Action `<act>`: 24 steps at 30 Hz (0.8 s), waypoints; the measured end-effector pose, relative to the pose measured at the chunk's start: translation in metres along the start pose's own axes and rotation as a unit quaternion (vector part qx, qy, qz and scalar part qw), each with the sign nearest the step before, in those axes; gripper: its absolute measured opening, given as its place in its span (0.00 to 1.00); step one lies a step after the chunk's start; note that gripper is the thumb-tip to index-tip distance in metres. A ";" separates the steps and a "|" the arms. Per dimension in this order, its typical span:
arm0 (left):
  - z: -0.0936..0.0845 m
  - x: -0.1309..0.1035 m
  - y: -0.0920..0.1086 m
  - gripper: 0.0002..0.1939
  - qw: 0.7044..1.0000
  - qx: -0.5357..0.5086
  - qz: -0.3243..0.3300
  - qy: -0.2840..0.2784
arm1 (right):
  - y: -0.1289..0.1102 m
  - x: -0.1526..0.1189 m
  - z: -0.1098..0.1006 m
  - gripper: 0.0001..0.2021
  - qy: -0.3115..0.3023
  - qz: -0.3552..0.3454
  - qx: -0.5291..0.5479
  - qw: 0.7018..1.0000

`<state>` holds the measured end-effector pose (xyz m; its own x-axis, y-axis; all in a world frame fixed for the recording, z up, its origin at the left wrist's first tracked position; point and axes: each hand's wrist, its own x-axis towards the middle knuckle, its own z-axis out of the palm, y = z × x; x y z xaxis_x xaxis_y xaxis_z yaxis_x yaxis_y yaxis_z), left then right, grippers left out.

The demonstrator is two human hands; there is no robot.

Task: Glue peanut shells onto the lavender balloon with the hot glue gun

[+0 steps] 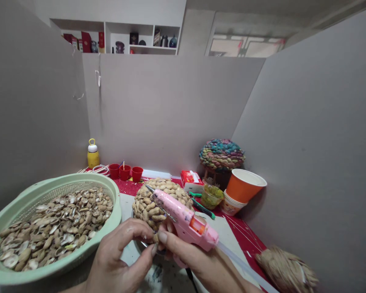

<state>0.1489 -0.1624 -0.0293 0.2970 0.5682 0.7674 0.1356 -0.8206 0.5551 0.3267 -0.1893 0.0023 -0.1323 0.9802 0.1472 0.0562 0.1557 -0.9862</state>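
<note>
A rounded form covered in peanut shells sits at the centre, partly behind the hands and a pink glue gun. My right hand is closed around the glue gun, whose metal nozzle points up and left. Its thumb and a finger also pinch near a small peanut shell. My left hand is closed, with its thumb and index fingertips on the left side of that same shell, low in front of the covered form. A clear glue stick trails from the back of the gun.
A green basket of peanut shells stands at left. Behind are a yellow bottle, red cups and a red box. To the right are pliers, a plastic bowl, paper cups and a fibre bundle.
</note>
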 end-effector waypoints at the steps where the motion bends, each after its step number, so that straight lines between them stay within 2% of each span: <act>1: 0.000 0.000 0.000 0.14 1.000 0.000 0.000 0.001 | -0.001 0.000 0.000 0.12 -0.001 0.002 0.005 1.000; 6: 0.000 0.000 -0.001 0.15 1.000 -0.003 -0.002 0.005 | -0.006 0.000 0.002 0.13 -0.022 0.012 0.022 0.999; 10: 0.001 -0.002 -0.002 0.13 0.999 -0.025 -0.031 0.012 | -0.008 0.000 0.002 0.13 -0.012 0.009 0.023 1.000; 14: 0.001 -0.001 0.000 0.07 0.990 -0.080 -0.116 0.006 | -0.005 0.000 0.001 0.15 -0.001 -0.001 0.021 1.000; 19: 0.001 0.004 0.005 0.01 0.945 -0.185 -0.269 0.004 | -0.002 0.001 0.001 0.17 0.009 -0.010 0.004 1.000; 24: 0.002 0.007 0.003 0.02 0.932 -0.222 -0.287 0.012 | -0.007 0.001 0.003 0.21 0.005 0.005 0.005 1.000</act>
<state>0.1537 -0.1610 -0.0224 0.2747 0.9109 0.3078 -0.1393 -0.2791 0.9501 0.3228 -0.1896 0.0093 -0.1229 0.9827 0.1389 0.0478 0.1457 -0.9882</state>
